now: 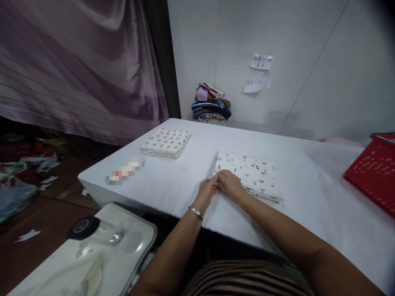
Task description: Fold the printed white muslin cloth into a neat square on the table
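A white folded cloth (pixel 256 170) with a small scattered print lies flat on the white-covered table in front of me. My left hand (pixel 207 192), with a bracelet at the wrist, is closed at the cloth's near left corner. Right beside it, my right hand (pixel 230 185) bends its fingers over the same corner, and the two hands touch. The fingertips are partly hidden, but both seem to pinch the cloth's edge. Farther left on the table rests a second folded white cloth (pixel 166 142) with rows of small grey motifs.
The white table (pixel 191 176) holds a pixelated item (pixel 125 170) near its left edge and a red basket (pixel 373 168) at right. A clothes pile (pixel 211 105) stands behind. At lower left, a glass jar (pixel 108 233) with a black lid lies on a side table.
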{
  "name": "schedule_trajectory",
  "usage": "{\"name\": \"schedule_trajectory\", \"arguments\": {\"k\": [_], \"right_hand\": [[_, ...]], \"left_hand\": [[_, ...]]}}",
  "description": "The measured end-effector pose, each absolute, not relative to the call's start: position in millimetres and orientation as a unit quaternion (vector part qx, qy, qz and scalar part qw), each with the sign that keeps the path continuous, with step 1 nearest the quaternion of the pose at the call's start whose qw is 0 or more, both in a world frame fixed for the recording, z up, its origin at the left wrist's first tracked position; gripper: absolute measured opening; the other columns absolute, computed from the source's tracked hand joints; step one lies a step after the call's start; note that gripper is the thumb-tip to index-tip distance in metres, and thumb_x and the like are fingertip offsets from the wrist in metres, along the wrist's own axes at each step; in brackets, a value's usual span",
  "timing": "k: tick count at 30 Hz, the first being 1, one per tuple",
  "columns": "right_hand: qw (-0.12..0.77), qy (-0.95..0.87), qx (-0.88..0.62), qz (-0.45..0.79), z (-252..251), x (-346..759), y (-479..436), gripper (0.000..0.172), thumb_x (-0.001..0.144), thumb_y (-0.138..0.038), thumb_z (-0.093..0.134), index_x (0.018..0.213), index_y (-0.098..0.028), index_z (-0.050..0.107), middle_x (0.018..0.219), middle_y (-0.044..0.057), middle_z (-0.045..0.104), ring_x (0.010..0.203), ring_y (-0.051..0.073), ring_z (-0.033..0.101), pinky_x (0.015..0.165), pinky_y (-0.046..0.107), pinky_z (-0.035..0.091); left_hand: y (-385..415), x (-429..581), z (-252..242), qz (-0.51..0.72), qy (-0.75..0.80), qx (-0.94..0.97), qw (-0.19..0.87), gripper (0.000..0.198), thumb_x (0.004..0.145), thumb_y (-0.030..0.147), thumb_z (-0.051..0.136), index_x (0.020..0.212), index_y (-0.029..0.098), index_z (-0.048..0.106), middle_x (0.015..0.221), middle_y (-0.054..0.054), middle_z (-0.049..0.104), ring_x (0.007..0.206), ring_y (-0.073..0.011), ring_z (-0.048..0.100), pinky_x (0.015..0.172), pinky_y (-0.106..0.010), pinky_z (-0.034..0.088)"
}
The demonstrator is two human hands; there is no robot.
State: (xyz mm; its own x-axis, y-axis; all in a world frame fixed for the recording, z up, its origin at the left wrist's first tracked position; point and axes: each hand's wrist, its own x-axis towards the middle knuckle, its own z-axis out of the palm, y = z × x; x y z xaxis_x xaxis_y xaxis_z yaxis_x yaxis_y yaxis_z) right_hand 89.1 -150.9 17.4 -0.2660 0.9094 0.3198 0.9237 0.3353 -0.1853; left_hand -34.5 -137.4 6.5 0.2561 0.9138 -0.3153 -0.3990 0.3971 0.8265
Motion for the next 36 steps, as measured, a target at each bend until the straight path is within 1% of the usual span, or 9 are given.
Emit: {"name": "schedule_trajectory", "arguments": {"k": [5, 9, 13, 17, 21, 24, 28, 31, 36], "right_hand": [[0.229, -0.799, -0.555, -0.010, 9.2, 89.6, -156.2, 0.028, 0.085, -0.012, 0.046, 0.111, -0.017, 0.057, 0.107, 0.011, 0.059, 0.100, 0.022, 0.050, 0.086, 0.034, 0.042], [0.213, -0.800, -0.560, -0.023, 5.7, 84.8, -161.3, 0.031, 0.087, -0.014, 0.044, 0.116, -0.012, 0.055, 0.110, 0.014, 0.059, 0.098, 0.024, 0.050, 0.086, 0.038, 0.043], [0.194, -0.809, -0.553, -0.036, 1.7, 82.7, -171.6, 0.039, 0.088, -0.016, 0.044, 0.125, -0.010, 0.050, 0.125, 0.015, 0.055, 0.108, 0.024, 0.048, 0.092, 0.039, 0.041], [0.171, -0.822, -0.542, -0.031, 1.5, 102.8, -193.1, 0.046, 0.087, -0.016, 0.046, 0.133, -0.014, 0.044, 0.138, 0.011, 0.047, 0.122, 0.023, 0.042, 0.101, 0.040, 0.035], [0.181, -0.776, -0.604, -0.011, 2.2, 155.8, -235.6, 0.046, 0.086, -0.017, 0.048, 0.132, -0.023, 0.046, 0.136, 0.007, 0.051, 0.126, 0.022, 0.042, 0.105, 0.047, 0.029], [0.245, -0.694, -0.677, 0.004, -0.5, 208.1, -273.8, 0.037, 0.086, -0.018, 0.048, 0.121, -0.023, 0.056, 0.128, 0.007, 0.058, 0.122, 0.023, 0.047, 0.104, 0.048, 0.031], [0.404, -0.471, -0.781, 0.067, -0.9, 259.7, -306.5, 0.022, 0.085, -0.026, 0.050, 0.099, -0.020, 0.066, 0.110, 0.010, 0.067, 0.105, 0.022, 0.058, 0.093, 0.042, 0.044], [0.494, -0.333, -0.776, 0.207, 3.9, 269.8, -307.4, 0.018, 0.081, -0.032, 0.057, 0.088, -0.018, 0.065, 0.095, 0.009, 0.069, 0.082, 0.018, 0.064, 0.071, 0.031, 0.052], [0.490, -0.238, -0.746, 0.383, 12.2, 259.2, -284.9, 0.024, 0.082, -0.036, 0.060, 0.071, -0.015, 0.057, 0.070, 0.003, 0.064, 0.046, 0.008, 0.054, 0.040, 0.020, 0.041]], "left_hand": [[-130.3, -35.0, 10.4, 0.425, 0.453, 0.344, 0.705, 0.041, 0.066, 0.043, 0.075, 0.085, 0.011, 0.058, 0.064, -0.003, 0.061, 0.056, -0.0119, 0.059, 0.061, -0.027, 0.052], [-121.4, -35.0, 11.7, 0.390, 0.498, 0.376, 0.677, 0.049, 0.063, 0.046, 0.077, 0.090, 0.009, 0.059, 0.062, -0.004, 0.062, 0.054, -0.0118, 0.058, 0.058, -0.026, 0.051], [-115.5, -33.9, 10.5, 0.381, 0.504, 0.391, 0.669, 0.036, 0.069, 0.040, 0.071, 0.085, 0.010, 0.060, 0.062, -0.004, 0.063, 0.057, -0.0139, 0.061, 0.058, -0.026, 0.051], [-111.2, -33.0, 9.9, 0.375, 0.513, 0.406, 0.657, 0.023, 0.075, 0.030, 0.064, 0.085, 0.009, 0.059, 0.067, -0.005, 0.064, 0.058, -0.0135, 0.062, 0.060, -0.027, 0.054], [-107.6, -35.6, 9.6, 0.372, 0.570, 0.451, 0.577, 0.041, 0.073, 0.029, 0.066, 0.106, 0.009, 0.054, 0.080, -0.008, 0.066, 0.056, -0.0140, 0.063, 0.057, -0.029, 0.055], [-104.6, -39.5, 8.3, 0.353, 0.590, 0.500, 0.527, 0.052, 0.072, 0.033, 0.067, 0.114, 0.009, 0.050, 0.080, -0.008, 0.066, 0.054, -0.0151, 0.063, 0.052, -0.028, 0.054], [-100.3, -42.9, 7.6, 0.342, 0.593, 0.530, 0.500, 0.053, 0.070, 0.035, 0.069, 0.114, 0.010, 0.051, 0.071, -0.007, 0.065, 0.053, -0.0166, 0.063, 0.048, -0.027, 0.053], [-99.7, -43.4, 10.2, 0.336, 0.591, 0.529, 0.509, 0.053, 0.070, 0.034, 0.069, 0.113, 0.010, 0.051, 0.071, -0.006, 0.065, 0.054, -0.0172, 0.064, 0.048, -0.027, 0.054], [-102.3, -43.6, 17.0, 0.332, 0.592, 0.518, 0.520, 0.045, 0.071, 0.032, 0.069, 0.107, 0.010, 0.053, 0.067, -0.005, 0.063, 0.054, -0.0178, 0.064, 0.050, -0.028, 0.055]]}}
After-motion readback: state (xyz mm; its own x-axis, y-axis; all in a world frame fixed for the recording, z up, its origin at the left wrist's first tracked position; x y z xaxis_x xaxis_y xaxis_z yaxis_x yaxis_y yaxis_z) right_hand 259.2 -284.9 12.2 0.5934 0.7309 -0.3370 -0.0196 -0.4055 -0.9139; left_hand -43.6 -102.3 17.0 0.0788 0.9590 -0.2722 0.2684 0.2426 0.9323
